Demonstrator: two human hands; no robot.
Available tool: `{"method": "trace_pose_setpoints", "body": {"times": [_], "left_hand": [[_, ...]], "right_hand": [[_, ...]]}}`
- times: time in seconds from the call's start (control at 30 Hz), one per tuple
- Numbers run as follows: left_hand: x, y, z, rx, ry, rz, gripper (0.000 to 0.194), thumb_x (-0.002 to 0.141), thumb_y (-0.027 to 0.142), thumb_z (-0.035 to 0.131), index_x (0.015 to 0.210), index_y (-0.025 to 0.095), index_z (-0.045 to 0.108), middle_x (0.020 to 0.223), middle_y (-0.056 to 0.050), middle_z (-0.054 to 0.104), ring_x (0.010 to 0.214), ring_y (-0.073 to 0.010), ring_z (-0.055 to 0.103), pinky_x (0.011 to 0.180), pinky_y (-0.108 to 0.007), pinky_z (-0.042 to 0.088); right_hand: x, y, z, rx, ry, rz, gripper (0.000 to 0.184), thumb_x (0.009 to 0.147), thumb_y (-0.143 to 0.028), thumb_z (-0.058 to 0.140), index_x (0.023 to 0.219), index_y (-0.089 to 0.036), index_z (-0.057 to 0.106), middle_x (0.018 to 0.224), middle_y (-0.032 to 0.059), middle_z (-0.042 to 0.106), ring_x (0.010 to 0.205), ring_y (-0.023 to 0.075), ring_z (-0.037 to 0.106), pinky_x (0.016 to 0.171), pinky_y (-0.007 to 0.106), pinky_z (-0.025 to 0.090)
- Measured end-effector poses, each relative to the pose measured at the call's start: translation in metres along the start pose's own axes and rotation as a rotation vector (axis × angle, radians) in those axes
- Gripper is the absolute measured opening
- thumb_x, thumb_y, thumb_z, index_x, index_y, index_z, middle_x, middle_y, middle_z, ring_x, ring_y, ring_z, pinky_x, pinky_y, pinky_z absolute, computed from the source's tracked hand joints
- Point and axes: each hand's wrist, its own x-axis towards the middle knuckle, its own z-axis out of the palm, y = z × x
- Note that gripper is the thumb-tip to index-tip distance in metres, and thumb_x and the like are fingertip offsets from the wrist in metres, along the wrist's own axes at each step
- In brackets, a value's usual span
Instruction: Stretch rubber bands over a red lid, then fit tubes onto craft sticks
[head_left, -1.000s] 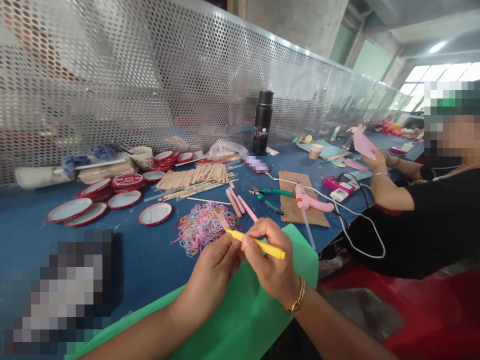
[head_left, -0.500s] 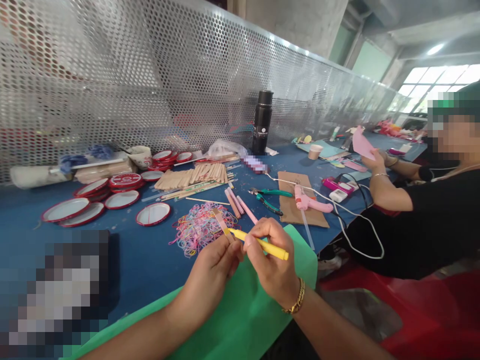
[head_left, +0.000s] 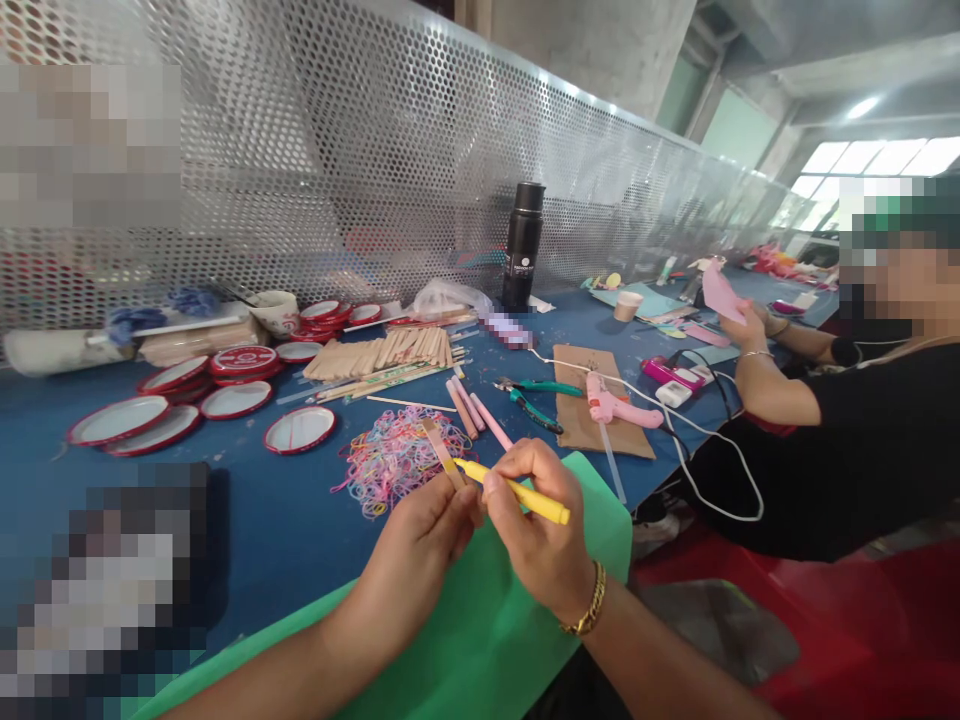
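Note:
Pinched in my left hand is a flat wooden craft stick, its upper part coloured pink with a yellow band below. My right hand grips a yellow marker, whose tip is at the stick's yellow band. Both hands are over a green sheet at the table's front edge. Just behind the stick lies a tangled heap of colourful rubber bands. Several pink and brownish pens lie beyond my right hand.
Red-rimmed lids and a pile of craft sticks lie at the left and middle. Pliers, a pink glue gun on cardboard and a black bottle stand or lie farther back. At right, another person holds pink paper.
The marker tip has shifted slightly along the stick's yellow band, which shows more clearly now. My view has drifted a little, and both hands keep their grip.

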Motion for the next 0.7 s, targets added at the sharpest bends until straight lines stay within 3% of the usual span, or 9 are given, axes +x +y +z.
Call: {"method": "trace_pose_setpoints", "body": {"times": [0.23, 0.7], "left_hand": [[0.0, -0.001, 0.001, -0.058, 0.009, -0.018, 0.052, 0.078, 0.071, 0.064, 0.069, 0.021, 0.052, 0.06, 0.008, 0.036, 0.053, -0.0101, 0.026, 0.046, -0.023, 0.023], [0.002, -0.01, -0.002, -0.025, -0.006, -0.041, 0.047, 0.087, 0.064, 0.06, 0.072, 0.02, 0.053, 0.064, 0.006, 0.037, 0.057, -0.0114, 0.03, 0.05, -0.023, 0.027]], "right_hand": [[-0.001, 0.001, -0.001, 0.001, -0.032, -0.001, 0.012, 0.09, -0.018, 0.06, 0.08, -0.022, 0.054, 0.077, 0.0015, 0.06, 0.076, 0.019, 0.06, 0.07, 0.034, 0.048], [0.001, 0.002, -0.001, 0.001, 0.014, 0.014, 0.013, 0.09, -0.017, 0.059, 0.08, -0.022, 0.053, 0.076, 0.001, 0.059, 0.075, 0.0186, 0.059, 0.071, 0.035, 0.047]]}}
